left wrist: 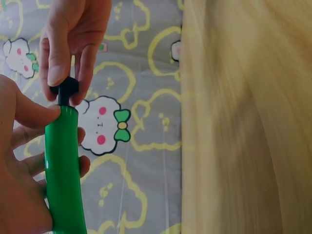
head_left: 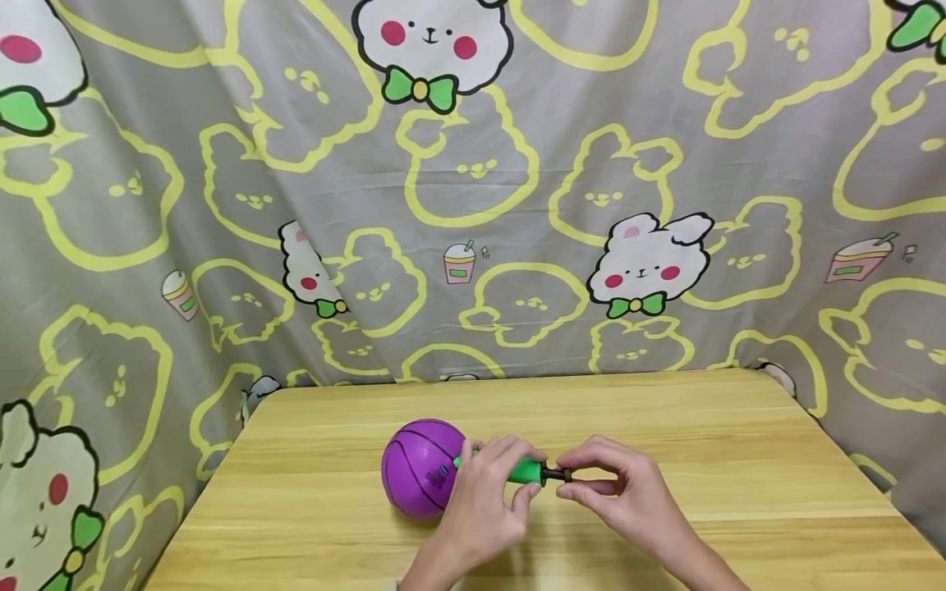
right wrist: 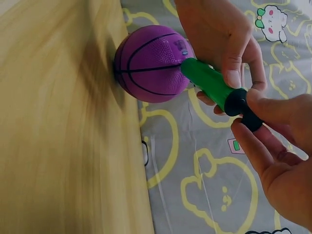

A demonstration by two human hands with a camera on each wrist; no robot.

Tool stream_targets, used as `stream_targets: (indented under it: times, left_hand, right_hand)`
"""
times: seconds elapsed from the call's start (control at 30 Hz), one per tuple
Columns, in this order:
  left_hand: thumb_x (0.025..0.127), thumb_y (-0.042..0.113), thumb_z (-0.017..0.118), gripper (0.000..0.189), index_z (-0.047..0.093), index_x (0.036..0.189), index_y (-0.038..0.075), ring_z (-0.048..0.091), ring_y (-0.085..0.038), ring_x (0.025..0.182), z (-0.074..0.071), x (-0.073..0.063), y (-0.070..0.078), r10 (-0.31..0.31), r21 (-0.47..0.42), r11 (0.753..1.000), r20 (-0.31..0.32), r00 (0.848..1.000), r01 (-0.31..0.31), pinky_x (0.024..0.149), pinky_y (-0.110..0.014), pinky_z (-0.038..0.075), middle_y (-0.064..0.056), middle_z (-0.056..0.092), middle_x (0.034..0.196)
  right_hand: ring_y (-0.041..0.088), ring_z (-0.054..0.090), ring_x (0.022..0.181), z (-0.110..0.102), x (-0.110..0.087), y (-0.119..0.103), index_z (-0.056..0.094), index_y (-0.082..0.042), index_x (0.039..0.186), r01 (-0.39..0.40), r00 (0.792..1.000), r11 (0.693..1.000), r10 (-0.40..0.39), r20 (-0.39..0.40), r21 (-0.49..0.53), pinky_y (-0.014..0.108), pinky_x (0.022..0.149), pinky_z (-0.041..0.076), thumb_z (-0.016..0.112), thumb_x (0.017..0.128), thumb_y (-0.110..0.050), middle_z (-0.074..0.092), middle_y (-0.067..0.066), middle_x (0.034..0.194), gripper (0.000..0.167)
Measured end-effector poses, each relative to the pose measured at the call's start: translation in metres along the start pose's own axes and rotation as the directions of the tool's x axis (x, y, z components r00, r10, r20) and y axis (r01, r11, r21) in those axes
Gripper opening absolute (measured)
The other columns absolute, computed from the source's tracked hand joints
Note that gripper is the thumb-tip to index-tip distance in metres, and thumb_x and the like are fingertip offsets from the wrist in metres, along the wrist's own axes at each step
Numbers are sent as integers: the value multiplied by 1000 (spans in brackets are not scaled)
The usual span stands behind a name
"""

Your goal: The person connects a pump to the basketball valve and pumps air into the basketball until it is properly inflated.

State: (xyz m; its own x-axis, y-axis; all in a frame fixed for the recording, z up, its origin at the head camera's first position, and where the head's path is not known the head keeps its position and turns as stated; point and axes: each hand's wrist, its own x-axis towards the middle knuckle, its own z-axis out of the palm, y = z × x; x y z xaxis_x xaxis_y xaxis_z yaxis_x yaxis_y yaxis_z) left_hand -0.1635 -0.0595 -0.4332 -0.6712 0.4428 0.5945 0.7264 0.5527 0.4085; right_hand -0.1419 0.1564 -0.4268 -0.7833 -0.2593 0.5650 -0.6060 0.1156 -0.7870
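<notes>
A purple toy basketball with black lines sits on the wooden table. Just right of it, my left hand grips the green barrel of a small hand pump, whose far end points at the ball. Thumb and fingers of my right hand pinch the pump's black handle, a short length of dark rod showing between handle and barrel. In the right wrist view the green barrel overlaps the ball's edge, so the spot where they meet is hidden. The left wrist view shows the black handle between the right fingertips.
The light wooden table has rounded back corners. Behind it and along both sides hangs a grey curtain printed with yellow outlines, white rabbits and drink cups, close to the table's back edge.
</notes>
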Motion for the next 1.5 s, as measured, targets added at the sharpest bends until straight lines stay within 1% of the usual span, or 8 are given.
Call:
stream_targets:
  times: [0.17, 0.3, 0.37, 0.63, 0.97, 1.1, 1.2, 1.5]
  left_hand:
    - [81, 14, 79, 33, 69, 111, 22, 63, -4, 101, -1, 3, -3, 11, -10, 1000, 15, 1000, -11, 88, -40, 38, 13, 68, 109]
    - [82, 15, 79, 33, 68, 112, 24, 63, -4, 102, -4, 3, -4, -18, -23, 1000, 18, 1000, 18, 90, -42, 38, 13, 67, 110]
    - [82, 15, 80, 34, 68, 112, 25, 62, -4, 103, -6, 3, -5, -38, -30, 999, 16, 999, 39, 90, -42, 38, 13, 68, 111]
    - [82, 14, 80, 33, 69, 111, 23, 62, -5, 107, -14, 4, -12, -63, -48, 997, -11, 998, 62, 92, -44, 37, 14, 68, 112]
    - [81, 11, 80, 36, 68, 111, 25, 63, -4, 107, -23, 5, -20, -90, -65, 994, -30, 996, 88, 91, -44, 36, 17, 68, 112]
    - [81, 11, 80, 36, 67, 111, 25, 63, -4, 105, -23, 5, -20, -94, -74, 993, -28, 995, 92, 91, -43, 36, 17, 68, 111]
    - [81, 11, 79, 36, 67, 112, 25, 63, -4, 104, -22, 6, -19, -88, -79, 993, -29, 996, 85, 90, -42, 36, 16, 68, 111]
    - [80, 8, 79, 36, 67, 110, 24, 63, -5, 104, -21, 5, -16, -90, -57, 995, -33, 995, 88, 89, -42, 36, 14, 69, 110]
  right_hand:
    - [20, 71, 97, -6, 1, -4, 72, -7, 107, 13, 999, 999, -12, 32, -35, 35, 73, 60, 80, 85, 3, 68, 9, 104, 26]
    - [21, 71, 96, -15, 2, -7, 71, -8, 106, 17, 999, 999, -15, 45, -47, 36, 73, 60, 80, 84, 4, 68, 8, 105, 27]
    - [23, 71, 95, -19, 3, -9, 71, -7, 107, 22, 998, 999, -20, 52, -38, 37, 73, 60, 79, 84, 6, 68, 11, 105, 27]
    - [22, 69, 97, -36, 4, -14, 70, -6, 107, -15, 999, 999, 17, 50, -44, 38, 74, 60, 79, 83, 8, 67, 11, 105, 29]
    - [20, 68, 97, -54, 5, -20, 70, -5, 108, -41, 997, 997, 45, 56, -62, 39, 75, 60, 78, 84, 9, 67, 11, 105, 29]
    - [20, 68, 98, -58, 4, -22, 70, -3, 109, -57, 997, 996, 61, 56, -62, 39, 76, 60, 77, 84, 9, 66, 13, 105, 28]
    - [20, 68, 98, -61, 3, -22, 70, -2, 110, -48, 997, 998, 51, 59, -51, 40, 76, 59, 77, 85, 9, 66, 15, 106, 29]
    - [21, 69, 100, -59, 4, -18, 72, -5, 110, -48, 998, 999, 49, 48, -18, 40, 75, 59, 78, 84, 8, 68, 15, 105, 30]
